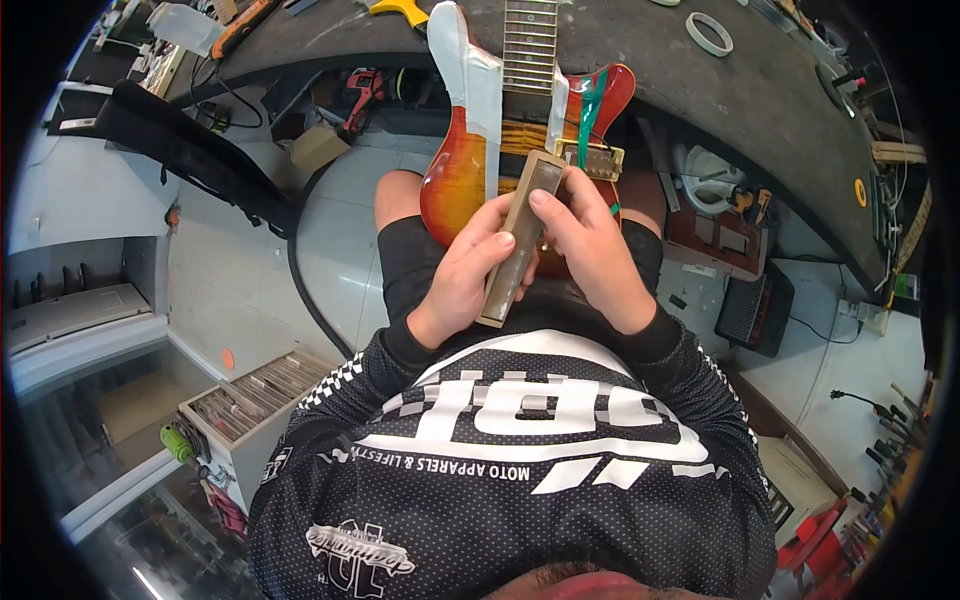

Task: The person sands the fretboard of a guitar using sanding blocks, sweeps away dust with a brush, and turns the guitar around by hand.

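Both hands hold a long brown rectangular block (519, 245) with raised tan edges and a greyish inner face, tilted in front of my body. My left hand (465, 275) grips its lower left side, thumb on the face. On the upper right side, my right hand (598, 250) presses its thumb near the far end, with its other fingers hidden behind. Just beyond lies a sunburst electric guitar (450, 180), partly covered by the block and hands. White tape (483, 95) and green tape (591, 110) cover parts of its body. A gold-framed pickup (600, 160) sits beside my right fingers.
The guitar's fretboard (530, 45) extends over the dark workbench (640, 40). A tape roll (709, 34) and a yellow tool (400, 10) lie on the bench. A red power tool (362, 100) is under it. At left stands a black padded case-like object (190, 150).
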The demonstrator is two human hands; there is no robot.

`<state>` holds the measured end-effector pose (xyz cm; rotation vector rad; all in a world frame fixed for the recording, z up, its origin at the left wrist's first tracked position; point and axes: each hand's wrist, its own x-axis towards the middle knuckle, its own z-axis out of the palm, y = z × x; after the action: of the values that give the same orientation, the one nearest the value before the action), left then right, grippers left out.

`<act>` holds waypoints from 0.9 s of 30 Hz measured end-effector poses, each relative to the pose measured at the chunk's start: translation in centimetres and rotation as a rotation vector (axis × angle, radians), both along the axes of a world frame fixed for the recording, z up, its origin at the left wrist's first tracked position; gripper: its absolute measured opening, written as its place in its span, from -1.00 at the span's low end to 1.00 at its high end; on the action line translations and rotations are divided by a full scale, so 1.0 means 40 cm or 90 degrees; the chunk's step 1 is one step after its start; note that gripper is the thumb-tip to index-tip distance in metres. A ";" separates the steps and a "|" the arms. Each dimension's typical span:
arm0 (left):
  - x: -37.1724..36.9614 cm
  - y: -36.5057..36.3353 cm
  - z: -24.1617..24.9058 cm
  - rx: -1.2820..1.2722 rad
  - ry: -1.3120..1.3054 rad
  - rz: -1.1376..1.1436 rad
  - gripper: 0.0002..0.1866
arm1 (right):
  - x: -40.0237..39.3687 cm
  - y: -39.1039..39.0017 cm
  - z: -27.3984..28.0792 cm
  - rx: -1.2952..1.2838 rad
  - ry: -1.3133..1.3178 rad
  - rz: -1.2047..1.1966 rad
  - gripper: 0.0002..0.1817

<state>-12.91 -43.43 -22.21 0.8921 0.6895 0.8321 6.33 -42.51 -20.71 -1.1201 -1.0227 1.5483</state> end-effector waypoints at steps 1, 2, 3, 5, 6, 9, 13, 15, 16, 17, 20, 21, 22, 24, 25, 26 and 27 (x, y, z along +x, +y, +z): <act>0.000 0.000 0.001 0.002 -0.004 0.002 -0.29 | 0.000 0.003 0.003 -0.003 0.002 0.003 -0.61; 0.000 0.000 0.001 0.003 -0.008 0.003 -0.27 | 0.000 0.006 0.005 -0.005 0.004 0.006 -0.63; 0.000 0.001 0.002 0.005 -0.013 0.005 -0.26 | -0.002 0.008 0.007 0.003 0.007 0.008 -0.63; 0.000 -0.004 0.004 -0.002 -0.019 0.007 -0.25 | -0.007 0.009 0.008 0.018 0.013 0.011 -0.64; 0.000 -0.002 0.005 -0.004 -0.022 0.007 -0.25 | -0.007 0.012 0.010 0.021 0.009 0.014 -0.64; 0.001 0.000 0.000 -0.010 -0.038 0.017 -0.26 | -0.010 0.012 0.009 0.013 0.000 0.020 -0.64; -0.001 0.003 0.000 -0.015 -0.054 0.020 -0.26 | -0.003 0.029 0.021 0.014 -0.018 0.046 -0.62; -0.004 0.007 0.002 -0.029 -0.068 0.026 -0.26 | -0.004 0.040 0.024 0.038 -0.028 0.058 -0.61; -0.006 0.012 -0.001 -0.025 -0.089 0.028 -0.27 | -0.008 0.047 0.025 0.057 -0.029 0.059 -0.61; -0.007 0.017 -0.005 -0.023 -0.109 0.030 -0.29 | -0.011 0.054 0.025 0.075 -0.030 0.060 -0.60; -0.010 0.042 -0.002 -0.010 -0.179 0.028 -0.29 | -0.009 0.106 0.035 0.092 -0.003 0.090 -0.58; -0.011 0.053 0.002 -0.004 -0.204 0.026 -0.27 | -0.008 0.125 0.047 0.098 -0.004 0.102 -0.58; -0.010 0.064 0.006 0.033 -0.168 0.039 -0.25 | -0.008 0.147 0.066 0.105 -0.005 0.116 -0.58; -0.009 0.090 0.011 0.107 -0.093 0.067 -0.21 | -0.003 0.189 0.105 0.128 -0.042 0.148 -0.53; -0.018 0.107 0.013 0.132 -0.072 0.082 -0.21 | 0.002 0.214 0.109 0.154 -0.054 0.163 -0.51; -0.033 0.129 0.015 0.157 -0.051 0.097 -0.21 | 0.008 0.247 0.108 0.181 -0.066 0.179 -0.48; -0.044 0.154 0.013 0.180 -0.028 0.112 -0.20 | 0.018 0.279 0.110 0.207 -0.077 0.194 -0.44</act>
<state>-14.66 -37.27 -21.69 1.0742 0.6264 1.1222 7.06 -31.36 -16.31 -0.8662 -1.5231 1.4892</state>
